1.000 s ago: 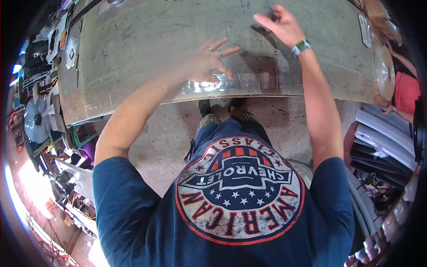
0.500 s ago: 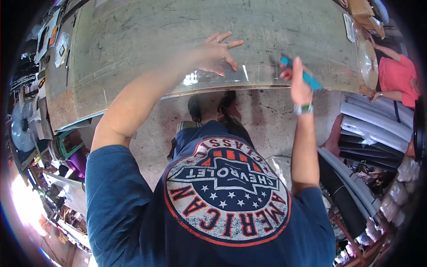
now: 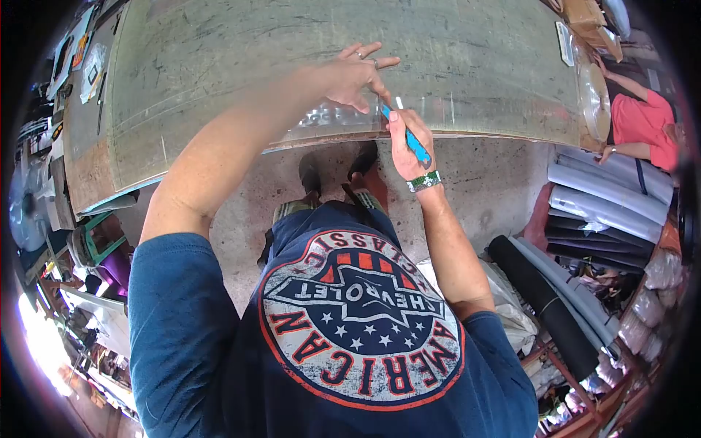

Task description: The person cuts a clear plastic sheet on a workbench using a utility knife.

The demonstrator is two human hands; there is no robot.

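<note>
My left hand is on the worn table top, fingers spread, over a clear plastic sheet that lies along the near edge. A ring shows on one finger. My right hand is wrapped round a blue utility knife, its front end angled toward the table close to my left thumb and fingers. The blade itself is too small to make out. Bright reflections on the sheet lie under my left wrist and palm.
The big table spans the top of the view. A person in a red shirt stands at its right end, beside a roll of clear film. Rolls of material are stacked at the right. Tools and papers lie at the left end.
My right hand has moved left with the utility knife, coming close to my left hand. My left hand has stayed nearly in place, its fingers still spread.
</note>
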